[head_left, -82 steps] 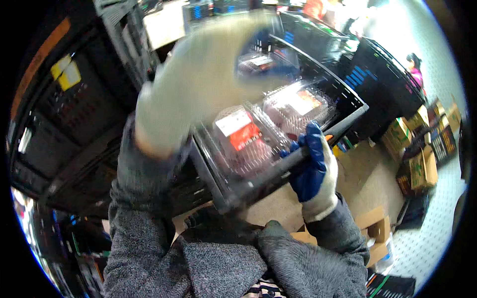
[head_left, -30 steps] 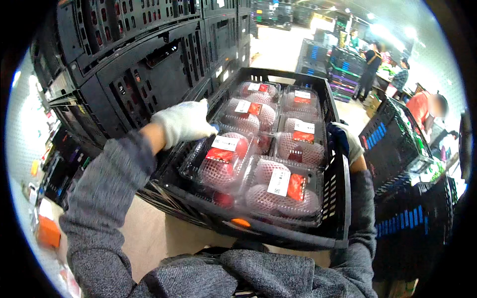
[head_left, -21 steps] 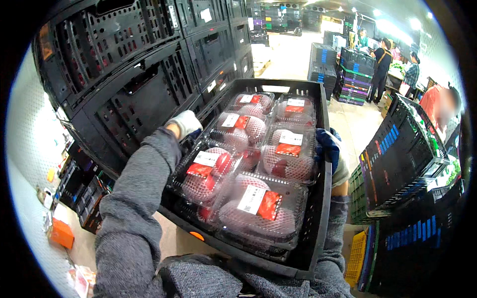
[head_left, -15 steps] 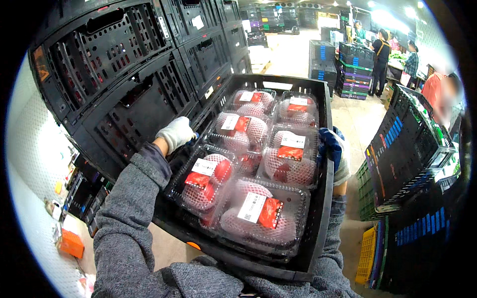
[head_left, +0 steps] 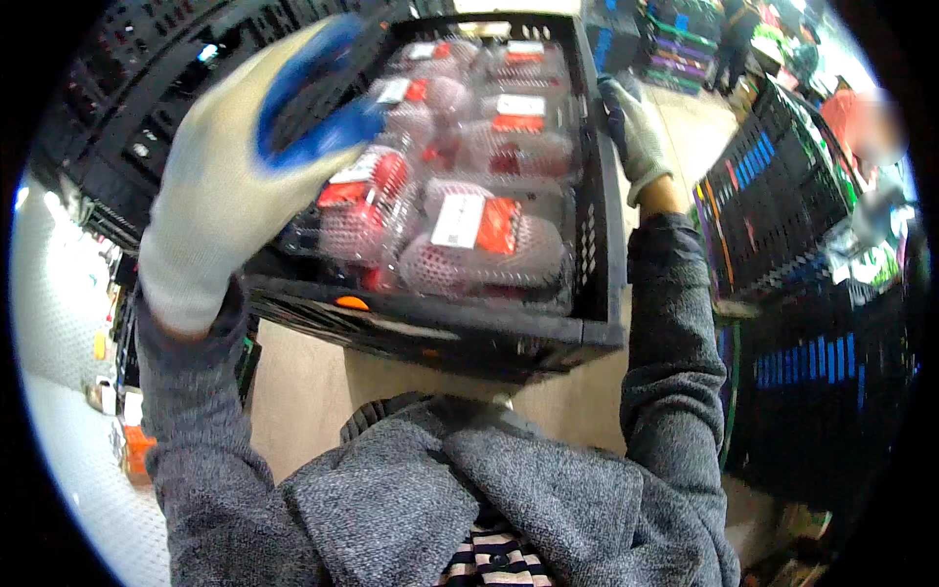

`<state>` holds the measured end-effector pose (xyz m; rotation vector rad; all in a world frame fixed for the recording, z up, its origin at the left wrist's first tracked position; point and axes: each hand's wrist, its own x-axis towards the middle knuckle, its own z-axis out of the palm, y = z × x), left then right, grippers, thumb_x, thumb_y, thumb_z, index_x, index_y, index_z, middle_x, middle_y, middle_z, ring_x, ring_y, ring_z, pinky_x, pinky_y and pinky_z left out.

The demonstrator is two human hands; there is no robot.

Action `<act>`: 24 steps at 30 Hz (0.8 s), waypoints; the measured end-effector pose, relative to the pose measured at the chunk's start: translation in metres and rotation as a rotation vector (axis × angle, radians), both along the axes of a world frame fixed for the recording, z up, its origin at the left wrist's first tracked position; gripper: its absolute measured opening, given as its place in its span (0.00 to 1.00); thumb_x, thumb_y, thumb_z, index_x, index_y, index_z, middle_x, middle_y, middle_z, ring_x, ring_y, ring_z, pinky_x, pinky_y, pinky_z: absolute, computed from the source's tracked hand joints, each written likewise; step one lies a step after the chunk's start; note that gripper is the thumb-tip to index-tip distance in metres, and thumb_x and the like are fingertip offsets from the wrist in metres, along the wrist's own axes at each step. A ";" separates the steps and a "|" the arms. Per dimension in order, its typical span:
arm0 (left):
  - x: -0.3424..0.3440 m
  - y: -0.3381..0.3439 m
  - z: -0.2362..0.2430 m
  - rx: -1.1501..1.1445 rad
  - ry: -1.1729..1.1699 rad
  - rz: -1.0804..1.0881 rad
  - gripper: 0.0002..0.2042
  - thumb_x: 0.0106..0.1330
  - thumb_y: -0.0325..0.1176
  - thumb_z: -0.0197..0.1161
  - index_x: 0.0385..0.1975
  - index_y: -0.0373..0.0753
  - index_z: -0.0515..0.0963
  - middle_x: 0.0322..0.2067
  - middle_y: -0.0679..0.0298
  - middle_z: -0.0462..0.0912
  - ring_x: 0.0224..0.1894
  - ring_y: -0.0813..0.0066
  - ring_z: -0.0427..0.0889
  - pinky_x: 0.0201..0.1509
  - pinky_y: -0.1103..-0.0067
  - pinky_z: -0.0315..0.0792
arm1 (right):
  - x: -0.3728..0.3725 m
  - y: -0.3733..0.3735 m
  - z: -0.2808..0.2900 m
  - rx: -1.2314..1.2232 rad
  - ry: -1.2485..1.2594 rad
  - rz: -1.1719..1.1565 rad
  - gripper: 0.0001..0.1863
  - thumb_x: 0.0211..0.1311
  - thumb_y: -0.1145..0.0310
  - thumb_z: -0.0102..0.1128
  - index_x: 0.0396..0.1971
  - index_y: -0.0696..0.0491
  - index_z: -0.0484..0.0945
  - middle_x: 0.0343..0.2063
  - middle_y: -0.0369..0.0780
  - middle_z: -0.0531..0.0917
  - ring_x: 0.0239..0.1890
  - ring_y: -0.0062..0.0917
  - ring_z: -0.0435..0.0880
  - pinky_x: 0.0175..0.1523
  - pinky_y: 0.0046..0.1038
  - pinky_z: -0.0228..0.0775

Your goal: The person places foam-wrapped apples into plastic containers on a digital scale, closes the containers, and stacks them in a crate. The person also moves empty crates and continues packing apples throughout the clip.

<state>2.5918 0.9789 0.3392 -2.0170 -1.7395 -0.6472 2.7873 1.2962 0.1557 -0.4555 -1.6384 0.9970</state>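
Observation:
A black plastic crate (head_left: pixel 430 318) stands before me, tilted in the picture. Clear plastic clamshell packs (head_left: pixel 484 249) fill it, each with red and white labels; pink foam-netted, reddish fruit shows through the lids. My left hand (head_left: pixel 230 157), in a white glove with a blue-coated palm, hovers over the crate's left side. Its thumb and fingers are spread around nothing, and motion smears it a little. On the right, my other gloved hand, the right hand (head_left: pixel 634 132), grips the crate's right wall, with its fingertips partly hidden at the rim.
Stacked black crates (head_left: pixel 117 108) rise at the left. More black crates (head_left: pixel 782 196) with blue stripes stand at my right. Behind them is a person in an orange top (head_left: pixel 849 122). Further back are purple and black crates (head_left: pixel 680 39) and another person in dark clothes (head_left: pixel 738 39).
My left hand has left the crate's left side and risen toward me, opening. The view has tipped downward, so the crate sits higher in the picture. My right hand stays on its wall.

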 end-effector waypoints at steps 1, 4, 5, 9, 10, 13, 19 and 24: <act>-0.003 -0.016 -0.010 -0.042 -0.035 0.029 0.28 0.55 0.30 0.66 0.58 0.33 0.67 0.54 0.53 0.74 0.56 0.65 0.74 0.61 0.73 0.66 | 0.020 -0.017 0.003 -0.007 0.011 -0.071 0.11 0.65 0.64 0.53 0.43 0.52 0.74 0.27 0.31 0.76 0.24 0.15 0.72 0.29 0.20 0.67; -0.021 -0.062 -0.040 -0.067 -0.053 0.162 0.29 0.58 0.38 0.65 0.57 0.31 0.67 0.57 0.51 0.70 0.60 0.60 0.70 0.64 0.70 0.62 | 0.078 -0.091 0.011 -0.181 0.311 0.188 0.23 0.70 0.64 0.44 0.60 0.59 0.63 0.48 0.45 0.77 0.45 0.27 0.79 0.52 0.29 0.70; -0.030 -0.070 -0.053 -0.001 -0.112 0.030 0.29 0.59 0.40 0.64 0.57 0.30 0.67 0.57 0.51 0.70 0.61 0.59 0.68 0.65 0.69 0.61 | 0.086 -0.116 0.007 -0.235 0.262 0.114 0.24 0.70 0.62 0.42 0.61 0.60 0.62 0.51 0.47 0.75 0.49 0.29 0.77 0.56 0.31 0.68; -0.073 -0.080 -0.117 0.036 0.206 0.063 0.29 0.64 0.56 0.48 0.48 0.32 0.74 0.48 0.50 0.76 0.52 0.52 0.75 0.61 0.59 0.62 | 0.081 -0.197 -0.039 -0.421 0.144 0.014 0.29 0.70 0.55 0.38 0.63 0.59 0.60 0.57 0.46 0.71 0.60 0.31 0.69 0.66 0.33 0.57; -0.079 -0.077 -0.130 0.193 0.234 0.027 0.26 0.64 0.53 0.50 0.45 0.33 0.76 0.42 0.53 0.79 0.46 0.54 0.78 0.59 0.60 0.65 | 0.071 -0.210 -0.055 -0.393 0.189 0.007 0.28 0.70 0.54 0.38 0.62 0.59 0.60 0.56 0.45 0.71 0.59 0.31 0.69 0.65 0.33 0.57; -0.088 -0.067 -0.142 0.309 0.244 0.023 0.25 0.66 0.49 0.46 0.47 0.32 0.75 0.44 0.52 0.79 0.49 0.53 0.77 0.62 0.57 0.60 | 0.049 -0.242 -0.095 -0.435 0.472 -0.174 0.27 0.71 0.52 0.40 0.59 0.58 0.62 0.53 0.42 0.71 0.54 0.29 0.70 0.61 0.31 0.59; -0.094 -0.147 -0.143 0.413 -0.108 -0.249 0.29 0.54 0.52 0.62 0.54 0.43 0.74 0.55 0.54 0.74 0.60 0.53 0.68 0.65 0.54 0.53 | 0.056 -0.244 -0.142 -0.384 0.534 -0.381 0.28 0.68 0.50 0.44 0.59 0.55 0.65 0.52 0.43 0.73 0.54 0.32 0.71 0.60 0.34 0.63; -0.151 -0.336 -0.221 0.009 -0.307 0.231 0.23 0.53 0.36 0.64 0.51 0.38 0.75 0.53 0.52 0.75 0.56 0.48 0.71 0.62 0.59 0.60 | 0.047 -0.314 -0.279 -0.578 -0.019 -0.999 0.27 0.67 0.50 0.46 0.56 0.55 0.67 0.49 0.44 0.75 0.50 0.33 0.73 0.56 0.35 0.65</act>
